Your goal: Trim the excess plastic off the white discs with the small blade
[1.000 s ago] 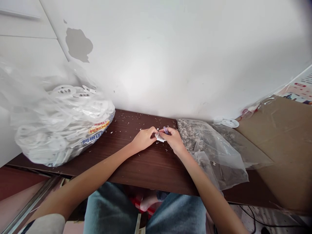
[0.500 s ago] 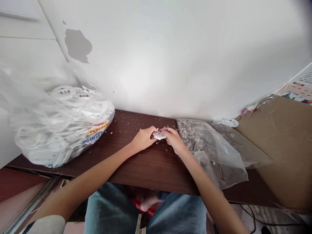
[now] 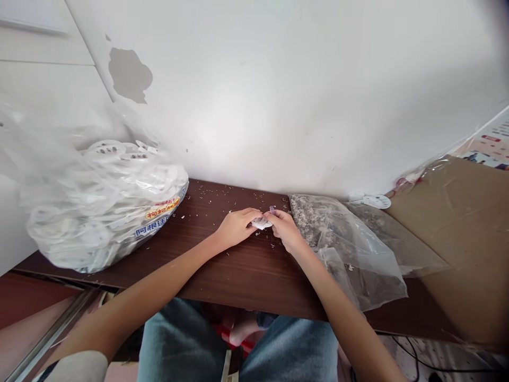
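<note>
Over the middle of the dark brown table, my left hand (image 3: 234, 229) is closed on a small white flat piece (image 3: 262, 224). Its fingers cover much of that piece, so its full shape is hidden. My right hand (image 3: 284, 229) pinches a small translucent purple tool (image 3: 272, 210) right at the piece's right side; the tool's working end cannot be made out. Both hands nearly meet. Tiny pale scraps lie on the tabletop (image 3: 238, 276) around them.
A large clear bag (image 3: 95, 233) full of white flat pieces stands at the left. Right of my hands lies a clear bag of greyish scraps (image 3: 314, 217). Behind it rests a white oval piece (image 3: 377, 201). Cardboard (image 3: 473, 239) stands at the far right, a white wall (image 3: 246, 95) behind.
My left fingers have shifted over the top of the white piece and cover more of it. The purple tool stands slightly more upright in my right hand. The bags stay put.
</note>
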